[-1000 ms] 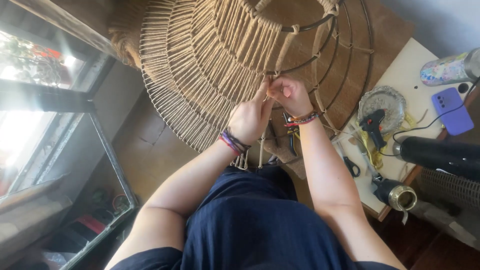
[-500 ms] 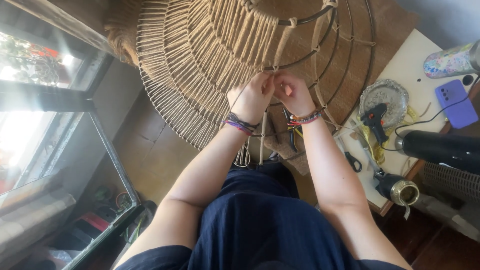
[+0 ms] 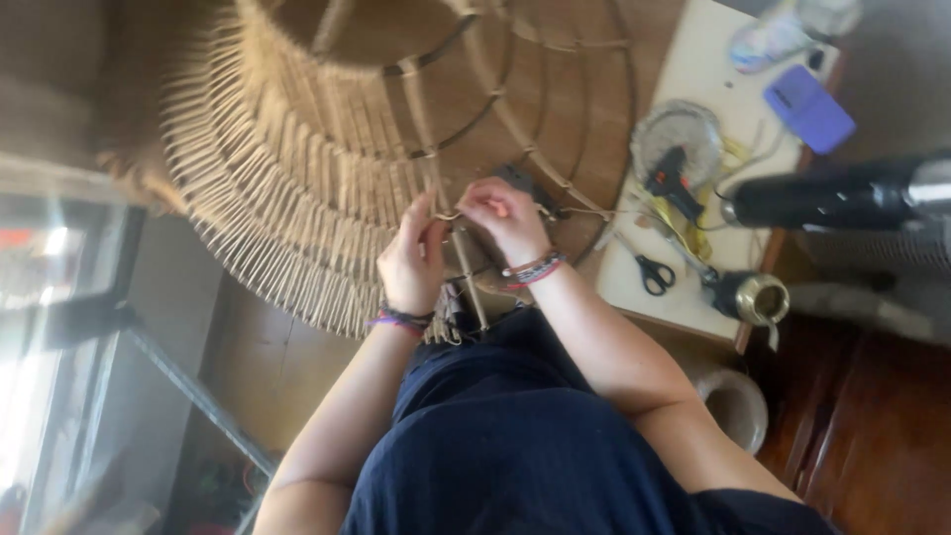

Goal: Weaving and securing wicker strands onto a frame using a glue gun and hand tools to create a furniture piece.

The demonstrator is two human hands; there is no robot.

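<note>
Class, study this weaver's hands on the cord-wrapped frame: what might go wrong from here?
1. Both hands, left hand and right hand, pinch one cord on the wire frame; a slip would likely loosen it.
2. Loose cord ends hang below the wrists and might tangle.
3. The scissors lie near the table edge.

1 lampshade, 1 scissors, 2 hands.

A white table stands at two o'clock. On it lie black-handled scissors, a black and orange glue gun resting on a round glass dish, a purple phone, and some yellow cord near the scissors.
</note>
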